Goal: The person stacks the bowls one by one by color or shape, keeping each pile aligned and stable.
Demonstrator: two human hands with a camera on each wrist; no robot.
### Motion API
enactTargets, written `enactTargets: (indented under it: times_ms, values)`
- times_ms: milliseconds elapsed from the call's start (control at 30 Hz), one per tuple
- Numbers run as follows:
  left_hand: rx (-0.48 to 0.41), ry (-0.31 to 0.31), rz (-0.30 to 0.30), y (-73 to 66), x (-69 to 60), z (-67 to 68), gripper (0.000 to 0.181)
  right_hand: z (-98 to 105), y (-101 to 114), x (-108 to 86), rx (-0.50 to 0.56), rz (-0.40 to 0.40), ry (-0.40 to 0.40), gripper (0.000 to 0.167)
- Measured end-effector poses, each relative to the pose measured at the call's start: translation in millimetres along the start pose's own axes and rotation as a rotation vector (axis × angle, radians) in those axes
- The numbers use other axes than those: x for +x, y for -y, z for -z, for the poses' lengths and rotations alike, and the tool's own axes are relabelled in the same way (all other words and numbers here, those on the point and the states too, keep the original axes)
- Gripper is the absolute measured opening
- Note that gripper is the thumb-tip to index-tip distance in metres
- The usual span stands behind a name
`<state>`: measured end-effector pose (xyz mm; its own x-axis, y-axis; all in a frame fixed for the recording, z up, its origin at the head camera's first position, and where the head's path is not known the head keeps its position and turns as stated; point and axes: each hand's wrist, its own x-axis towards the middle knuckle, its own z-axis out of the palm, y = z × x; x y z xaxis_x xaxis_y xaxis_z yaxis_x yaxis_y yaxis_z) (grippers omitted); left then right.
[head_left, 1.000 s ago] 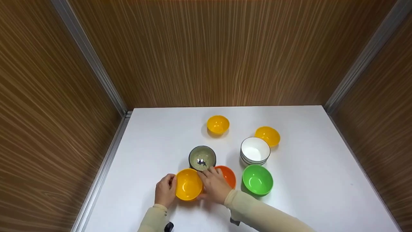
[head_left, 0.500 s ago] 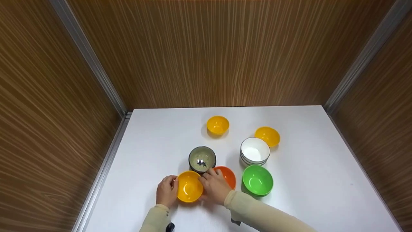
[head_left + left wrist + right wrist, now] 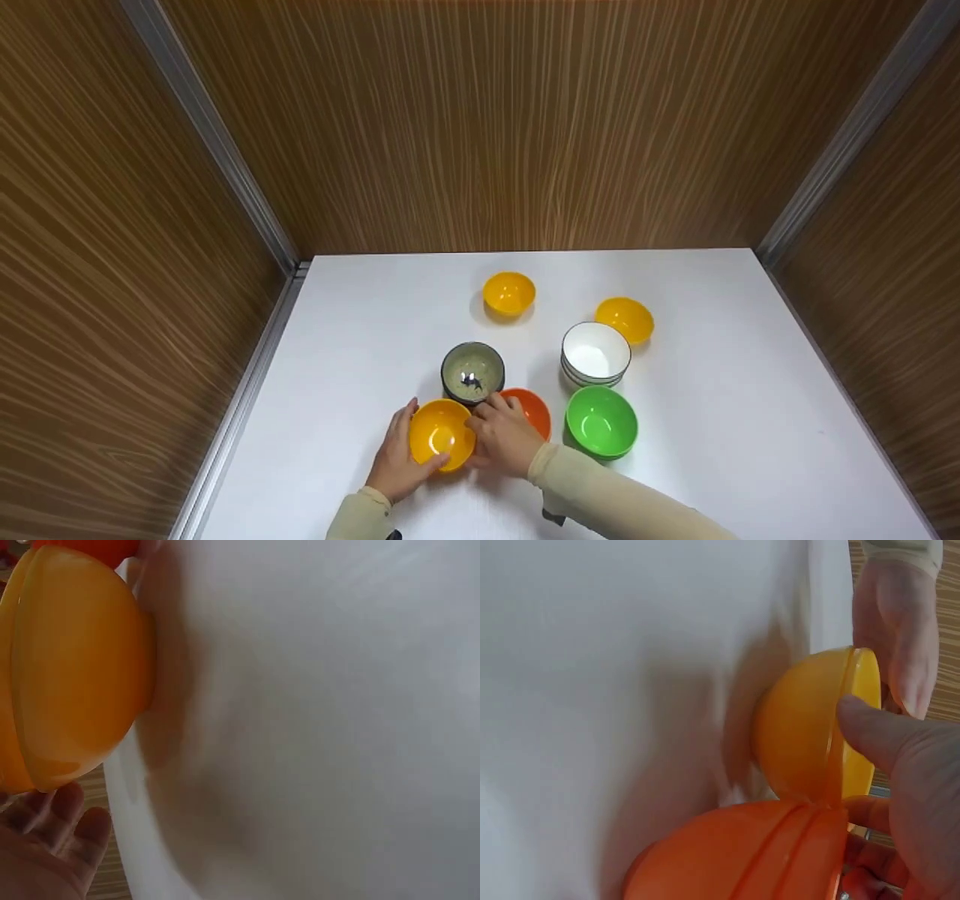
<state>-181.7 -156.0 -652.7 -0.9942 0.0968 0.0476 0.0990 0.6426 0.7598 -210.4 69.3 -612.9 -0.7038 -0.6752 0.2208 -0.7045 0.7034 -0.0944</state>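
Two yellow bowls, nested one in the other by their doubled rim, stand upright at the near part of the table. My left hand lies spread round their left side, its thumb over the near rim; in the left wrist view its fingers are extended beside the bowl wall. My right hand holds the right side of the rim, with its thumb on the yellow bowl in the right wrist view. Orange-red stacked bowls stand right beside, partly hidden by that hand. A grey-green bowl sits just behind.
Green bowls are stacked to the right, in front of a stack of white bowls with dark rims. One yellow bowl is behind the white stack, another yellow bowl farther back. Wood-grain panels enclose the white table.
My left hand has gone from pinching the left rim to spreading its fingers, its thumb now over the near rim. The held yellow bowls shifted slightly nearer; the right hand stays nearly in place.
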Motion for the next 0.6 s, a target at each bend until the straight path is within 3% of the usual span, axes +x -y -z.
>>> enactTargets:
  times_ms: [100,267,600]
  values:
    - [0.015,0.016,-0.061,-1.7,-3.3,-2.1,0.121,8,-3,-0.8,0.064,-0.016,0.010,0.056]
    - [0.071,0.006,-0.181,0.3,-4.3,-5.5,0.131,25,-11,-2.6,0.166,-0.070,0.002,0.052]
    - [0.101,0.001,-0.211,3.2,-1.4,-7.1,0.130,48,-44,-12.4,0.244,-0.174,-0.038,0.051]
